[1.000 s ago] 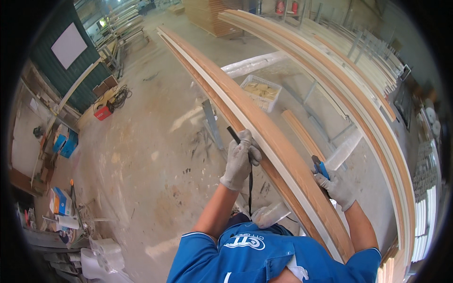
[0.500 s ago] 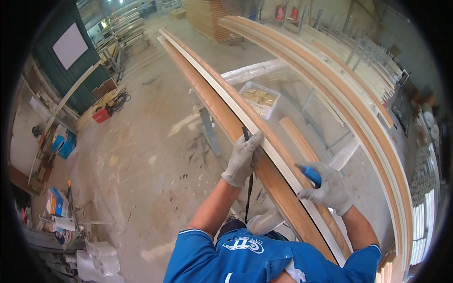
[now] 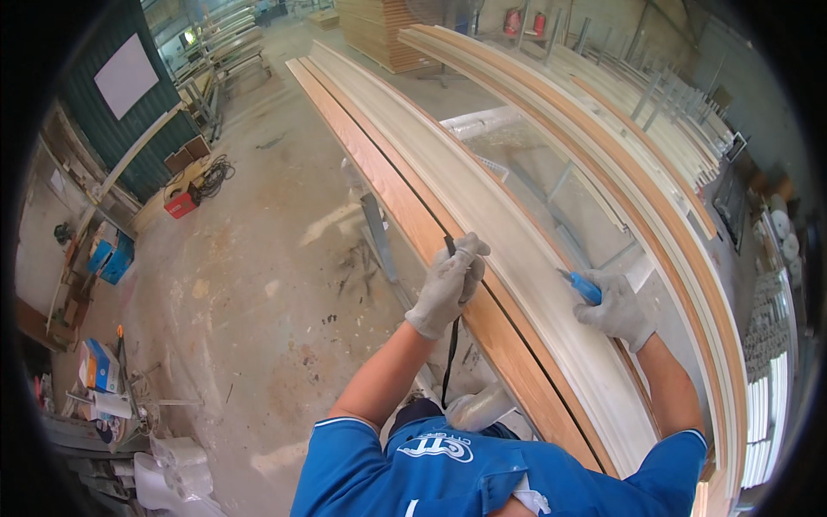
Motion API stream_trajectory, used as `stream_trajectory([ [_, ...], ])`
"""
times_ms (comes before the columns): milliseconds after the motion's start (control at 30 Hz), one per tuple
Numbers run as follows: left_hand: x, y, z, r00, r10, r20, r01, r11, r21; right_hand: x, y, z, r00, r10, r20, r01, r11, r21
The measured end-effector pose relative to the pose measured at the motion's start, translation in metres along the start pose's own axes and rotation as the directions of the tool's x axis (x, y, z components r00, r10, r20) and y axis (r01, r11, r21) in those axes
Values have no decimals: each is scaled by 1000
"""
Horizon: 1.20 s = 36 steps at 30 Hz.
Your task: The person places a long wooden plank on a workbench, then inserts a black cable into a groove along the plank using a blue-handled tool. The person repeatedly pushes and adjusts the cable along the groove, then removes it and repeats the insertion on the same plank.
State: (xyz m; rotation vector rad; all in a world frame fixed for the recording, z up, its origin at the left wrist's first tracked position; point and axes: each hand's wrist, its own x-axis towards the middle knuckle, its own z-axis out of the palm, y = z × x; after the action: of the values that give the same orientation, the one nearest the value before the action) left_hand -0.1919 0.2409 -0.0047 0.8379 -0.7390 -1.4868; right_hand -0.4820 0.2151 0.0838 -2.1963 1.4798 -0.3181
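Observation:
A long wood-coloured profile [image 3: 383, 185] runs diagonally in front of me, with a dark line along its length. Beside it on the right lies a long moulding [image 3: 495, 215], its broad white face up. My left hand [image 3: 444, 289], in a grey glove, is closed on a thin black strip [image 3: 453, 349] over the wood profile; the strip's tail hangs below the hand. My right hand [image 3: 622, 312], also gloved, grips a blue-handled tool [image 3: 586, 289] with a narrow tip, at the right edge of the white moulding. Whether its fingers touch the moulding I cannot tell.
More long wood and white profiles [image 3: 603, 168] lie on a metal frame to the right. A grey metal bar [image 3: 379, 237] stands below the workpiece. At the left are a red box [image 3: 181, 201] with cables and a blue crate [image 3: 113, 258]. Stacked boards [image 3: 388, 34] stand far back.
The moulding on the right now shows a broad white face where a narrow white edge and wood showed before. It hides most of the white basket. My right hand has shifted slightly right.

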Motion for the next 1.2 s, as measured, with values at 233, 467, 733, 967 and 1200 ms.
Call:
stream_trajectory([
  [233, 0, 4, 9, 990, -124, -72, 129, 989, 65, 19, 65, 1, 992, 126, 32, -129, 975, 181],
  [467, -31, 23, 35, 936, -235, 263, 229, 972, 52, 30, 116, 18, 968, 166, 189, -223, 916, 335],
  [733, -106, 161, 45, 683, 634, 364, -389, 737, -553, 28, 150, 50, 993, 94, 75, -113, 945, 308],
  [967, -114, 114, 31, 821, 375, 432, -187, 890, -416, 33, 166, 58, 989, 142, 34, -146, 971, 190],
  [1200, 40, 21, 63, 945, -77, -318, -71, 900, -430, 39, 159, 64, 993, 120, -16, -112, 962, 249],
])
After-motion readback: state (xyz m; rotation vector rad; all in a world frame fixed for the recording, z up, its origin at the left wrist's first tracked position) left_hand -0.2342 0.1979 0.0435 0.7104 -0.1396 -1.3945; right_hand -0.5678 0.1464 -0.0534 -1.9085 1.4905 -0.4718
